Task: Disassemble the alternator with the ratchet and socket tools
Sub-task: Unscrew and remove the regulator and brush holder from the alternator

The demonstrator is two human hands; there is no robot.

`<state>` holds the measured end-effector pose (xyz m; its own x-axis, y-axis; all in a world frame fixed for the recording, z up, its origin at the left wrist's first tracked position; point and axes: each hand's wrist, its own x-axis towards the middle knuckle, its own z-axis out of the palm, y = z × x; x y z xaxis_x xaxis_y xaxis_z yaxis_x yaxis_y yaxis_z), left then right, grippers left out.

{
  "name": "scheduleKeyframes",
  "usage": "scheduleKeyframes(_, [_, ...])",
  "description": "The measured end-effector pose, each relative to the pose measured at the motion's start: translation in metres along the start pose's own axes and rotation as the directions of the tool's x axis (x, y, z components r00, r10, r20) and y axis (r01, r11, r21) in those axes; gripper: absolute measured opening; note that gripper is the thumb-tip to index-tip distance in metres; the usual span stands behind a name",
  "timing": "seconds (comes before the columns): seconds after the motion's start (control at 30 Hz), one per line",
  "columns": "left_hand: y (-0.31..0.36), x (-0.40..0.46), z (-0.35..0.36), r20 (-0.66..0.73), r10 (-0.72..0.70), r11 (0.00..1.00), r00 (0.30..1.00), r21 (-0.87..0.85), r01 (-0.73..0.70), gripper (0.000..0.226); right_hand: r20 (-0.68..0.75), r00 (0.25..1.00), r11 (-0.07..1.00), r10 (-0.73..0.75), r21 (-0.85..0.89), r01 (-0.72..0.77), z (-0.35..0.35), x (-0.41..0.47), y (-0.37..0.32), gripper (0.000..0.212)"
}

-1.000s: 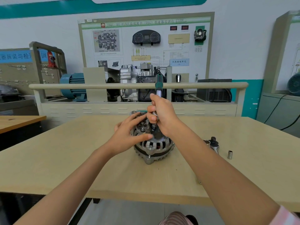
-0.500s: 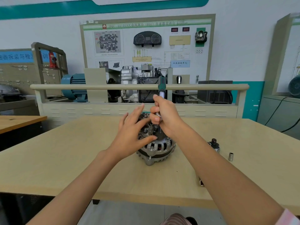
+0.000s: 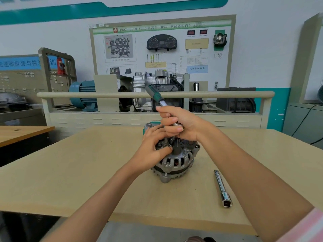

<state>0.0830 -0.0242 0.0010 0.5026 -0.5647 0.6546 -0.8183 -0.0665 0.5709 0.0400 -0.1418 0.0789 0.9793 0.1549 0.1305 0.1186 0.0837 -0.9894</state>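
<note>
A silver alternator (image 3: 176, 163) stands on the tan table (image 3: 73, 172), its finned housing facing me. My right hand (image 3: 180, 123) grips the ratchet (image 3: 157, 97) near its head; the green-and-black handle slants up to the left. The socket below the ratchet head sits on a fastener on top of the alternator. My left hand (image 3: 152, 147) rests on the alternator's top left side, fingers curled over it and thumb pressed by the socket.
A chrome extension bar (image 3: 222, 188) lies on the table to the right of the alternator. Behind the table stands a training bench with a rail (image 3: 104, 95), a gearbox (image 3: 153, 79) and a wall display board. A second wooden table (image 3: 21, 131) is at left.
The ratchet handle has swung from nearly upright to leaning left. My left hand closed down from spread fingers onto the alternator top. The view shifted, showing the extension bar.
</note>
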Motion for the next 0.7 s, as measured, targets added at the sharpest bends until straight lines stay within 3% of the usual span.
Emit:
scheduleKeyframes(0.13, [-0.004,0.002,0.002,-0.041,0.003,0.999,0.999,-0.039,-0.004,0.027,0.008,1.000,1.000,-0.013,0.023,0.013,0.001,0.001,0.003,0.040])
scheduleKeyframes(0.27, [-0.008,0.000,0.012,-0.169,0.038,0.998,0.985,-0.041,-0.046,0.032,-0.054,0.996,0.994,-0.074,0.080,0.078,0.003,-0.002,0.008,0.039])
scheduleKeyframes(0.37, [-0.009,0.000,0.016,-0.215,0.108,0.993,0.971,0.060,-0.097,0.017,-0.127,0.986,0.988,-0.111,0.090,0.123,0.007,-0.002,0.011,0.037])
scheduleKeyframes(0.5, [-0.006,-0.002,0.013,-0.142,0.129,0.987,0.981,0.118,-0.113,0.023,-0.178,0.975,0.988,-0.134,0.057,0.146,0.011,0.000,0.012,0.036])
scheduleKeyframes(0.6, [-0.004,-0.001,0.004,-0.030,0.016,0.999,0.999,0.049,-0.015,0.036,-0.177,0.975,0.988,-0.137,0.040,0.146,0.011,0.000,0.011,0.037])
scheduleKeyframes(0.7, [-0.009,0.002,-0.002,0.089,-0.066,0.979,0.994,0.199,0.047,0.060,-0.171,0.976,0.989,-0.132,0.049,0.142,0.009,0.000,0.012,0.037])
